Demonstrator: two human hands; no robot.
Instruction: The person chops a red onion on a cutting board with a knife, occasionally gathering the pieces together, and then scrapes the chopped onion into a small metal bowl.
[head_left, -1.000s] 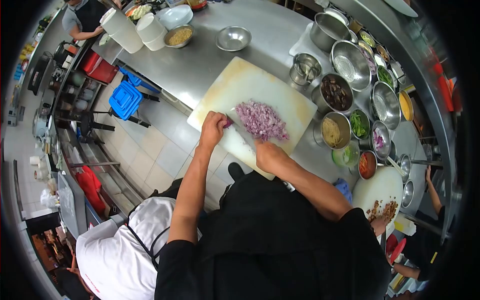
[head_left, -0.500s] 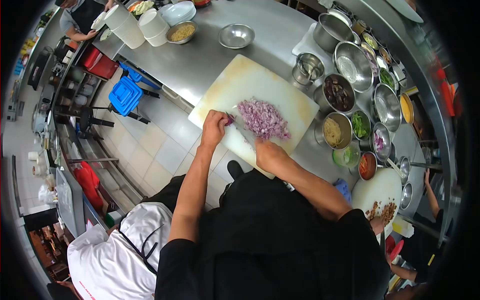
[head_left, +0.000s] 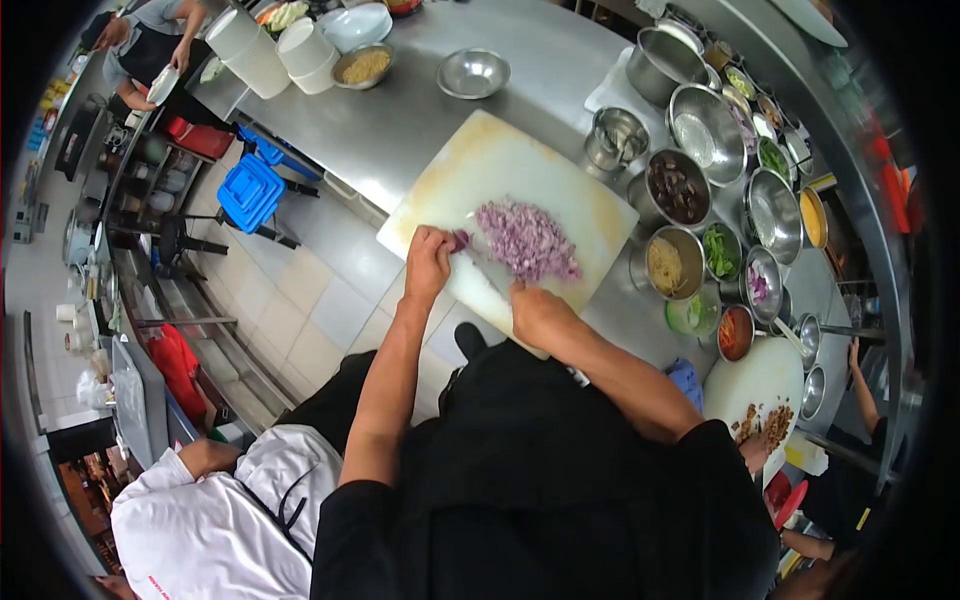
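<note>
A pale cutting board (head_left: 500,150) with yellowish stains lies on the steel counter, and a heap of chopped red onion (head_left: 527,240) sits on it. My left hand (head_left: 429,255), fingers closed, holds a small piece of red onion (head_left: 459,240) at the board's left side. My right hand (head_left: 540,312) is wrapped round the handle of a knife (head_left: 493,272). The blade points up and left, towards the onion piece, along the lower edge of the heap.
Steel bowls and pots of food (head_left: 677,186) crowd the counter's right side. An empty steel bowl (head_left: 473,73) stands beyond the board. People work at the upper left, lower left and lower right; one in white (head_left: 230,520) is close by. Blue stools (head_left: 251,191) stand left.
My hands have hardly moved. The person at the upper left has come further into view with a plate, and the person in white has shifted left.
</note>
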